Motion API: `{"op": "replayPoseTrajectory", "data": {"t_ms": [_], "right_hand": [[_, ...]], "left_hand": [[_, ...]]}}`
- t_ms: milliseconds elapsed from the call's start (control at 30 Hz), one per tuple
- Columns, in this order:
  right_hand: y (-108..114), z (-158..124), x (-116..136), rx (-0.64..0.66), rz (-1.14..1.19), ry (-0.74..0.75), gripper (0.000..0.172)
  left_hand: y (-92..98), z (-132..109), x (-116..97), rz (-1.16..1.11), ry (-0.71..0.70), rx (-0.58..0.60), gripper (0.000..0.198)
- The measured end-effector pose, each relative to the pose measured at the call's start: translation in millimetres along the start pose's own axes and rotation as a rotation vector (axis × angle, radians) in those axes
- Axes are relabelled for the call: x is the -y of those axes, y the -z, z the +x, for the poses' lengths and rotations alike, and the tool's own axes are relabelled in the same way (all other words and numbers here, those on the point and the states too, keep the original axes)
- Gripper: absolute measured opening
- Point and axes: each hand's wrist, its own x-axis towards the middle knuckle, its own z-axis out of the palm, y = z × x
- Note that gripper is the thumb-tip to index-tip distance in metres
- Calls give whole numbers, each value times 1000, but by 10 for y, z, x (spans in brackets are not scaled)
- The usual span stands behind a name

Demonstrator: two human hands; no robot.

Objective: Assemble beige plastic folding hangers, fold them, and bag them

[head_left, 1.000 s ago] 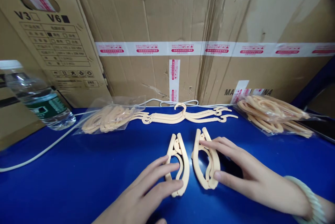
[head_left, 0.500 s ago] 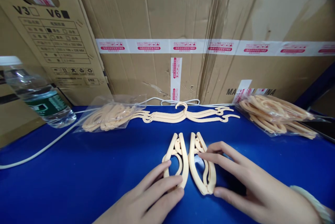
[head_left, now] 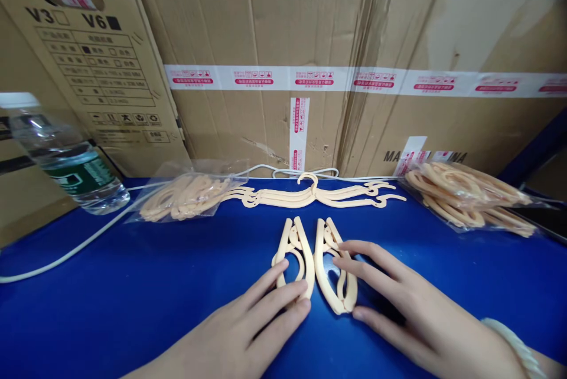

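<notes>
Two cream plastic folding hangers lie folded side by side on the blue table, their narrow ends pointing away from me. My left hand [head_left: 248, 320] has its fingers over the left folding hanger [head_left: 310, 270], with the thumb near its lower end. Around the right folding hanger [head_left: 319, 273] my right hand [head_left: 407, 290] keeps a light hold, thumb at the bottom tip and fingertips on its right side. The two hangers almost touch at the middle. Behind them lie several unfolded hangers [head_left: 283, 198], stacked with one hook showing.
Bagged folded hangers [head_left: 190, 196] lie at the back left, and more bagged hangers [head_left: 465, 190] at the back right. A water bottle [head_left: 84, 172] leans at the left. A white cable [head_left: 80, 249] runs across the blue table [head_left: 133, 302]. Cardboard boxes [head_left: 266, 25] wall off the back.
Both folded hangers have slid slightly away from me and to the left, the hands moving with them. The stack behind has not moved.
</notes>
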Motion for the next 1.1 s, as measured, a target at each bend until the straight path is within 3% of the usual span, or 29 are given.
{"op": "replayPoseTrajectory", "data": {"t_ms": [167, 333, 567, 833, 967, 1100], "right_hand": [[-5, -37, 26, -114, -141, 112, 46], [-134, -64, 43, -212, -198, 224, 40], [-111, -38, 9, -49, -137, 208, 46], [-83, -28, 12, -43, -119, 179, 57], [-46, -10, 16, -62, -205, 252, 53], [87, 44, 70, 22, -307, 344, 48]], "left_hand": [[-92, -35, -21, 45, 82, -119, 47], [-137, -38, -45, 99, 39, -202, 40], [-131, -56, -22, 26, 73, -138, 44], [-100, -55, -15, -93, 122, -141, 54], [-112, -60, -27, -56, 140, -142, 52], [-152, -62, -17, 2, 132, -152, 48]]}}
